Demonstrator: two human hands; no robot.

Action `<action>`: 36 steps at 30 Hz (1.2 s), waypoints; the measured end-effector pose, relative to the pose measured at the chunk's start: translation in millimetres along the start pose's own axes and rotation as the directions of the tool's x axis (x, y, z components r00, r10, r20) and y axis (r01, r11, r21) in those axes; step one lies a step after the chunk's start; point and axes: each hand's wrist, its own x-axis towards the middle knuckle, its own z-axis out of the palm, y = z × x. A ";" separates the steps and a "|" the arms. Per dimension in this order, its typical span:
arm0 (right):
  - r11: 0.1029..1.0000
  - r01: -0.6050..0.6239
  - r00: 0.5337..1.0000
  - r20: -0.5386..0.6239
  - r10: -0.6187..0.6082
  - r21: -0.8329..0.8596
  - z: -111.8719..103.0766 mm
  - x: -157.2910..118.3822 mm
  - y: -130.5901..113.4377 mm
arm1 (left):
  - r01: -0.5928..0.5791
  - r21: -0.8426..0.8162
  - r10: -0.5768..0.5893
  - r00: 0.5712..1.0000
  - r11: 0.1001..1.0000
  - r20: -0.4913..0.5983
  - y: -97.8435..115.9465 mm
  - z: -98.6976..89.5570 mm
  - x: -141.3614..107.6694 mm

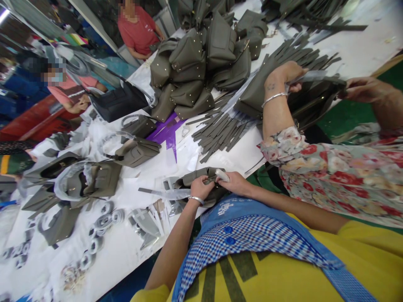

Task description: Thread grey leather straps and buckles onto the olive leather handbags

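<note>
A dark olive handbag (197,175) lies at the table's near edge, against the apron at my waist. My left hand (201,188) is closed on its upper edge, a bracelet on the wrist. On the other side of the opening, my right hand (235,183) grips the bag with bent fingers. A short white piece (222,175) shows at those fingers; whether it is held or wrapped round a finger I cannot make out. A strap in clear film (176,193) runs left from the bag. My hands and the apron hide the bag's lower part.
Olive bags (189,54) are heaped at the back, with loose dark strips (223,134) nearer. More bags (103,178) and grey rolls (103,220) lie left. At right, a co-worker's floral-sleeved arm (280,100) reaches over another bag (305,105). Two people stand across the table.
</note>
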 end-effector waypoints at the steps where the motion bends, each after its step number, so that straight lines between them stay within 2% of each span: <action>1: 1.000 0.006 1.000 -0.007 -0.006 -0.015 1.5 -0.1 -0.4 | -0.001 0.005 0.001 1.000 1.000 -0.006 0.7 0.5 -0.1; 6: 1.000 0.014 0.998 -0.057 -0.015 -0.008 8.5 -0.8 -1.8 | 0.019 0.002 -0.019 1.000 1.000 -0.013 2.0 3.0 -1.7; 9: 0.989 -0.116 0.988 -0.094 0.124 0.093 14.8 1.4 1.7 | 0.024 0.027 -0.024 1.000 0.999 -0.005 -0.1 3.6 -1.7; 12: 0.946 -0.262 0.960 -0.049 0.276 0.191 23.5 4.9 6.0 | 0.043 0.048 -0.044 0.999 0.998 0.008 -2.2 2.3 0.4; 14: 0.968 -0.204 0.974 -0.071 0.216 0.147 28.8 6.8 7.4 | 0.061 0.063 -0.062 0.998 0.996 0.012 -2.5 0.7 2.6; 17: 1.000 -0.016 0.992 -0.122 0.018 0.013 33.3 9.0 8.1 | 0.085 0.080 -0.087 0.996 0.993 0.015 -2.0 -1.1 5.5; 18: 1.000 -0.011 0.993 -0.120 0.012 0.010 34.1 9.9 8.4 | 0.092 0.081 -0.094 0.995 0.992 0.018 -2.1 -1.1 6.0; 22: 0.987 -0.132 0.984 -0.110 0.142 0.095 35.8 13.5 11.2 | 0.117 0.051 -0.119 0.992 0.992 0.031 -6.7 1.8 5.8; 25: 0.989 -0.110 0.986 -0.117 0.121 0.096 31.9 14.4 12.1 | 0.103 -0.021 -0.102 0.994 0.994 0.044 -13.0 3.7 5.9; 27: 0.981 -0.118 0.991 -0.040 0.126 0.152 22.5 14.2 12.0 | 0.070 -0.074 -0.065 0.995 0.995 0.069 -14.9 1.8 7.0; 30: 0.901 -0.214 0.974 0.155 0.167 0.376 -0.4 16.6 13.5 | -0.055 -0.117 0.067 0.992 0.992 0.106 -9.4 -9.2 7.2; 31: 0.864 -0.224 0.973 0.151 0.173 0.450 -8.8 19.1 14.8 | -0.105 -0.122 0.116 0.989 0.987 0.089 -5.5 -15.3 5.8; 33: 0.845 -0.164 0.981 -0.009 0.196 0.508 -24.7 28.2 18.5 | -0.181 -0.108 0.178 0.983 0.978 -0.034 2.5 -30.7 -0.1; 35: 0.910 -0.108 0.956 -0.210 0.205 0.400 -38.1 42.3 22.1 | -0.203 -0.103 0.176 0.958 0.974 -0.227 5.6 -48.8 -9.7; 36: 0.953 -0.109 0.945 -0.266 0.188 0.284 -43.6 50.5 23.0 | -0.199 -0.115 0.153 0.935 0.973 -0.320 3.7 -57.7 -15.4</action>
